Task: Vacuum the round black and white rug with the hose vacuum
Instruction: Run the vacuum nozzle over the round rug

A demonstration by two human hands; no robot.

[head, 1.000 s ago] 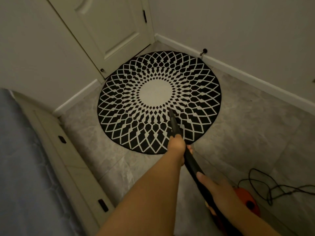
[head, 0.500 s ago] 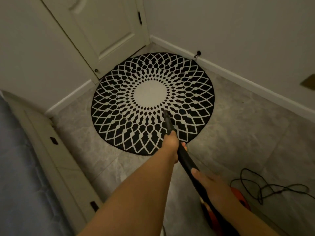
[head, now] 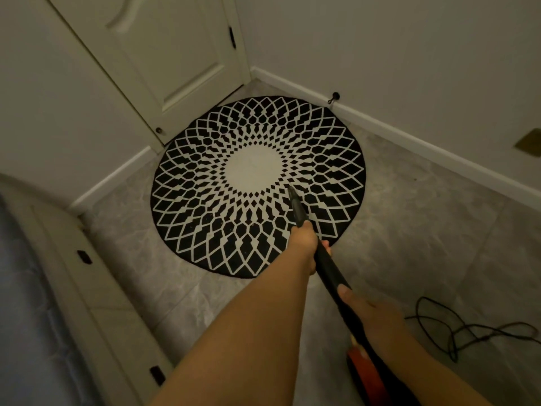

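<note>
We see the round rug (head: 257, 186) flat on the floor by the door (head: 164, 54) | left hand (head: 304, 241) grips the black hose wand (head: 328, 262), nozzle on the rug just beside its white centre | right hand (head: 371, 317) curls round the wand lower down | orange vacuum body (head: 363, 367) beneath.

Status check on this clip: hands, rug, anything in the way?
Left hand and right hand grip the wand. Nozzle tip on rug, beside its white centre. Cord off to the right, clear.

Both hands on vacuum wand, nozzle on rug.
Left hand (head: 304, 238) grips black wand (head: 328, 262) forward; right hand (head: 369, 315) grips behind; nozzle tip (head: 291, 192) near round rug's (head: 205, 218) white centre.
</note>
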